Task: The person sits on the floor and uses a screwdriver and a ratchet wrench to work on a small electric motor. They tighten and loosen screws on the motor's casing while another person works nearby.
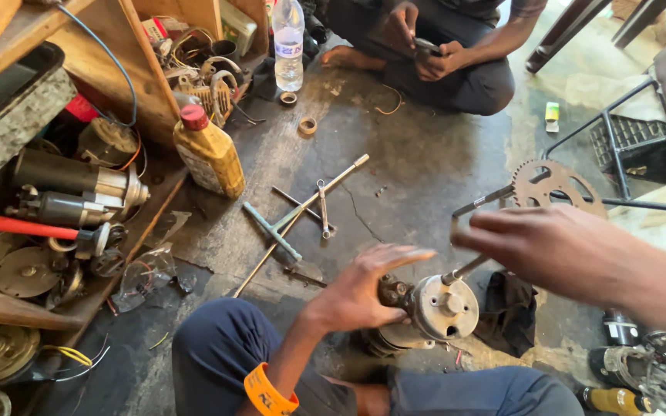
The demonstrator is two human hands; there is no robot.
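Two hands are working one motor point(435, 308) sitting on the floor between the knees: the left hand point(364, 289) is pressing against its side, fingers spread and loose, while the right hand point(549, 246) is clenching a tool point(465, 270) stuck into its top. One sprocket point(553, 185), one oil bottle point(210, 152) and one water bottle point(288, 42) are standing about.

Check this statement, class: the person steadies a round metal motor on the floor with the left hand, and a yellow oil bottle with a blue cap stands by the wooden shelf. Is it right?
Not quite. In the head view the left hand does steady the motor, but the yellow oil bottle beside the wooden shelf has a red cap, not a blue one.
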